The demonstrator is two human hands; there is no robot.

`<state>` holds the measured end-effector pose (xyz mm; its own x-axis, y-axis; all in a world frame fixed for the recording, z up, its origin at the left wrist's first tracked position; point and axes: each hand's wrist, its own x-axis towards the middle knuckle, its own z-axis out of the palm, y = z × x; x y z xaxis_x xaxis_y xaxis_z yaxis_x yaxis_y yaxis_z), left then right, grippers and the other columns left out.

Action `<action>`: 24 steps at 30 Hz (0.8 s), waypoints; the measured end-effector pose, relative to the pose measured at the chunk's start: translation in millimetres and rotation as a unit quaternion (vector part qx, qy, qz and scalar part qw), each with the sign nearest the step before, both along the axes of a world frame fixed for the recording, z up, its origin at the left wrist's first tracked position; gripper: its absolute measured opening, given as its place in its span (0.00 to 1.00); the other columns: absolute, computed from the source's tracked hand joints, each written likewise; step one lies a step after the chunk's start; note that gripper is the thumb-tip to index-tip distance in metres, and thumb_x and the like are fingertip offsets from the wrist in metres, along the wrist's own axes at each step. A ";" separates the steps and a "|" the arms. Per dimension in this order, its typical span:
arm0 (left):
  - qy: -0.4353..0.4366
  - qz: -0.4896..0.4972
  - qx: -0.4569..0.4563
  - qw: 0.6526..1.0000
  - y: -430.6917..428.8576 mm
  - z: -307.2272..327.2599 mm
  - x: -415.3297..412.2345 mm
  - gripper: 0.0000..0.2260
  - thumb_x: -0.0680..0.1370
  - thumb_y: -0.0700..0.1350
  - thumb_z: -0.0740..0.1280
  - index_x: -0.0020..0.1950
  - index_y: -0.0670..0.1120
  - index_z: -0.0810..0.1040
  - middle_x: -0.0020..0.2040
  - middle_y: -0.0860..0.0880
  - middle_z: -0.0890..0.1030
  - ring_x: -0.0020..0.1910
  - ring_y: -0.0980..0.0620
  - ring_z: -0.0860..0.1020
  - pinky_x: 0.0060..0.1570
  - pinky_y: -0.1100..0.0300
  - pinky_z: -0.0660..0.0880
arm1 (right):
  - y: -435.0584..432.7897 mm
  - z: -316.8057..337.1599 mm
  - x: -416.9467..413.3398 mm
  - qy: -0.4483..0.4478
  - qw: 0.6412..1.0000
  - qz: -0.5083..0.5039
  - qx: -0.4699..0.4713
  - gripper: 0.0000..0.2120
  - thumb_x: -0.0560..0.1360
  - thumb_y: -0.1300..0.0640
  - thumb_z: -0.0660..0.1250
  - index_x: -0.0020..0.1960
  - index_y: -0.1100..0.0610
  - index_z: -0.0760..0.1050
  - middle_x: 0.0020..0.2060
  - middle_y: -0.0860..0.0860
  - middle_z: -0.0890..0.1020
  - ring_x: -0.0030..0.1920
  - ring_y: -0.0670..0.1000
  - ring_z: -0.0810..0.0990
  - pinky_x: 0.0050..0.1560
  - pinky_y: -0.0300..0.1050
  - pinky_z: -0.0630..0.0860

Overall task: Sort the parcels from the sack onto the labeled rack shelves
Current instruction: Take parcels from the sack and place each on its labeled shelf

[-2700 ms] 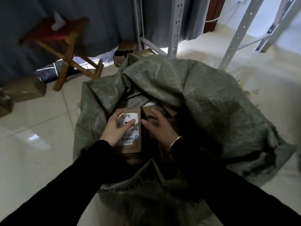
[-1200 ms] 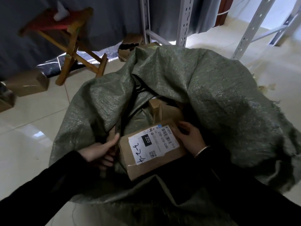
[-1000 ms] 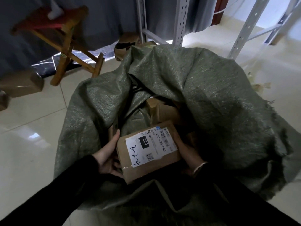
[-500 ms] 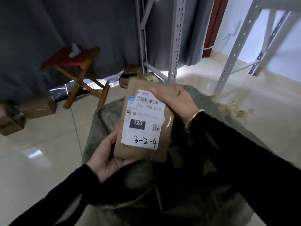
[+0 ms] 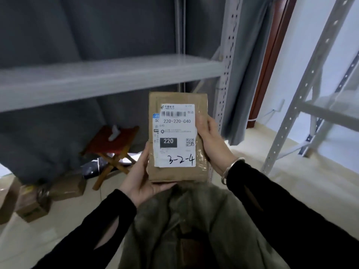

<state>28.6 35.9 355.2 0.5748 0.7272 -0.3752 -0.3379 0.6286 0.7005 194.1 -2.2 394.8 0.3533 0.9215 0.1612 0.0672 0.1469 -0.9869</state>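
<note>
Head view took in a grey curtain across the back from nine to twelve o'clock. In front of it stood the metal rack: its grey shelf board ran from nine o'clock toward the centre and met a perforated upright at one o'clock. A second rack frame leaned in at three o'clock. The green woven sack filled the six o'clock area between the two black sleeves; what lay inside it was not visible. Brown cardboard boxes sat on the tiled floor at eight o'clock, with a wooden folding stool just beyond them.

At the centre, held upright above the sack and clear of it, was a brown cardboard parcel. The left hand cupped its lower edge and left side, thumb up along the edge. The right hand, a bracelet at its wrist, gripped the right edge with the thumb lying on the front. The white shipping label faced the camera, printed 220-220-040 and hand-marked 3-2-4.

By my reading, the sorting was at the read-the-code step: this parcel was out of the sack but not yet on any shelf. No shelf markings could be made out, so matching 3-2-4 to its place was left to do.
</note>
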 end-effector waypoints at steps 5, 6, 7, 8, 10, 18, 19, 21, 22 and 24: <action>-0.021 0.018 0.037 0.999 34.2 199.6 -27.1 0.27 0.74 0.66 0.57 0.64 0.52 0.76 0.59 0.43 0.81 0.55 0.42 0.81 0.54 0.40 0.76 | 27.7 197.8 -26.6 0.016 0.996 0.070 0.047 0.20 0.80 0.44 0.48 0.71 0.34 0.52 0.68 0.39 0.67 0.67 0.46 0.69 0.69 0.51 0.67; -0.023 0.021 0.046 0.998 35.6 239.5 -33.0 0.27 0.73 0.66 0.57 0.64 0.51 0.75 0.59 0.43 0.81 0.56 0.42 0.81 0.56 0.40 0.75 | 29.9 237.3 -34.3 0.021 0.995 0.075 0.061 0.18 0.80 0.44 0.48 0.69 0.31 0.52 0.67 0.39 0.69 0.66 0.45 0.70 0.69 0.51 0.67; -0.023 0.026 0.055 0.998 36.2 278.6 -38.7 0.27 0.73 0.66 0.57 0.64 0.51 0.76 0.58 0.43 0.81 0.55 0.42 0.81 0.55 0.41 0.76 | 31.3 275.6 -41.1 0.024 0.993 0.080 0.080 0.18 0.80 0.44 0.48 0.68 0.30 0.53 0.67 0.39 0.70 0.67 0.46 0.70 0.69 0.52 0.67; -0.027 0.031 0.063 0.997 36.5 316.6 -44.2 0.27 0.73 0.66 0.58 0.62 0.51 0.77 0.58 0.42 0.81 0.55 0.41 0.81 0.54 0.41 0.76 | 33.3 312.7 -48.0 0.028 0.991 0.082 0.098 0.18 0.80 0.45 0.49 0.68 0.31 0.55 0.67 0.40 0.71 0.67 0.46 0.70 0.70 0.53 0.66; -0.032 0.041 0.089 0.995 35.9 392.3 -55.6 0.27 0.73 0.66 0.58 0.62 0.51 0.77 0.58 0.42 0.81 0.55 0.41 0.81 0.52 0.42 0.78 | 35.0 388.5 -61.6 0.054 0.987 0.078 0.128 0.17 0.80 0.48 0.51 0.69 0.39 0.59 0.67 0.44 0.71 0.67 0.47 0.70 0.71 0.53 0.64; -0.055 0.153 0.153 0.975 20.0 663.0 -118.2 0.24 0.75 0.65 0.57 0.52 0.48 0.80 0.47 0.42 0.85 0.40 0.42 0.84 0.39 0.43 0.80 | 38.0 662.9 -121.2 0.035 0.967 0.152 0.202 0.10 0.80 0.53 0.55 0.61 0.46 0.66 0.63 0.49 0.75 0.62 0.45 0.74 0.66 0.45 0.70; -0.060 0.162 0.155 0.973 16.2 687.9 -128.8 0.24 0.74 0.65 0.57 0.52 0.47 0.80 0.47 0.41 0.85 0.40 0.41 0.84 0.40 0.41 0.79 | 36.4 684.3 -129.7 0.027 0.962 0.167 0.214 0.11 0.80 0.52 0.55 0.61 0.42 0.66 0.64 0.47 0.75 0.63 0.44 0.74 0.66 0.43 0.70; -0.054 0.179 0.172 0.967 4.0 727.5 -151.1 0.24 0.74 0.65 0.58 0.53 0.47 0.80 0.49 0.40 0.84 0.41 0.41 0.84 0.45 0.39 0.77 | 28.5 714.8 -147.5 0.021 0.953 0.200 0.228 0.12 0.80 0.51 0.55 0.59 0.36 0.66 0.65 0.42 0.74 0.63 0.41 0.73 0.65 0.40 0.69; -0.043 0.190 0.189 0.962 -3.7 742.6 -162.7 0.24 0.74 0.65 0.58 0.53 0.47 0.80 0.49 0.41 0.84 0.42 0.42 0.84 0.47 0.39 0.76 | 23.9 725.4 -156.8 0.024 0.948 0.213 0.236 0.12 0.80 0.51 0.55 0.58 0.34 0.66 0.65 0.41 0.73 0.63 0.40 0.73 0.65 0.40 0.69; -0.021 0.209 0.223 0.952 -22.7 762.1 -185.4 0.24 0.74 0.66 0.57 0.53 0.49 0.80 0.49 0.43 0.85 0.43 0.43 0.84 0.49 0.42 0.77 | 12.9 738.8 -176.1 0.025 0.940 0.238 0.244 0.13 0.80 0.51 0.54 0.57 0.32 0.66 0.64 0.39 0.74 0.64 0.40 0.73 0.67 0.41 0.68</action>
<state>-156.8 13.1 1117.3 0.2078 0.9773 0.0414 -0.5267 0.0761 0.8467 18.0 10.7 1133.6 -0.0616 0.7983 0.5991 -0.1656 0.5837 -0.7949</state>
